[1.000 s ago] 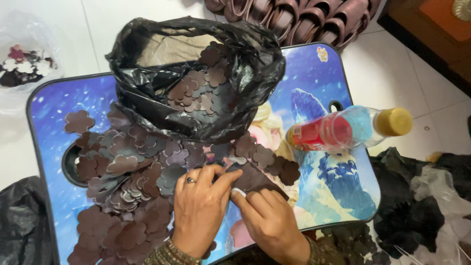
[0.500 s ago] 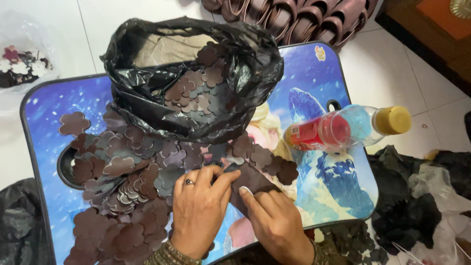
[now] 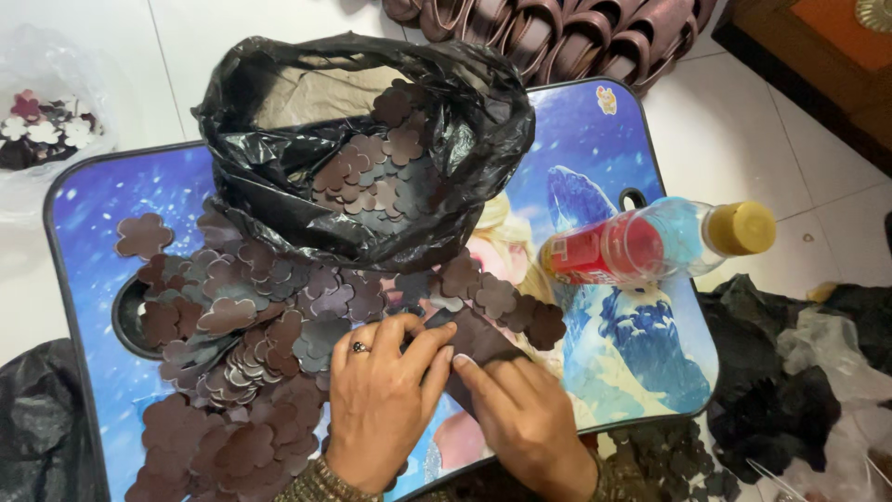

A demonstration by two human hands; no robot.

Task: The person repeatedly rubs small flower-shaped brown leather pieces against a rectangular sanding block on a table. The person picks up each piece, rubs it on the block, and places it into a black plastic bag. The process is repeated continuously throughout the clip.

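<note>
My left hand [image 3: 383,390], with a ring on one finger, and my right hand [image 3: 518,414] press together on a dark brown flat piece [image 3: 476,342] at the near edge of a small blue picture table [image 3: 641,372]. Fingers of both hands pinch and hold that piece. Many brown flower-shaped cutouts [image 3: 251,325] lie heaped on the table to the left of my hands. A black plastic bag [image 3: 372,139] lies open behind them, with more brown cutouts spilling out of its mouth.
A plastic bottle [image 3: 650,244] with a red label and yellow cap lies on its side at the table's right. Dark bags and scraps [image 3: 790,390] sit on the floor at right, another black bag [image 3: 37,428] at left. Brown slippers [image 3: 557,33] line the top.
The view has shifted slightly. My hands stay on the dark brown piece, with the fingers shifting a little on it.
</note>
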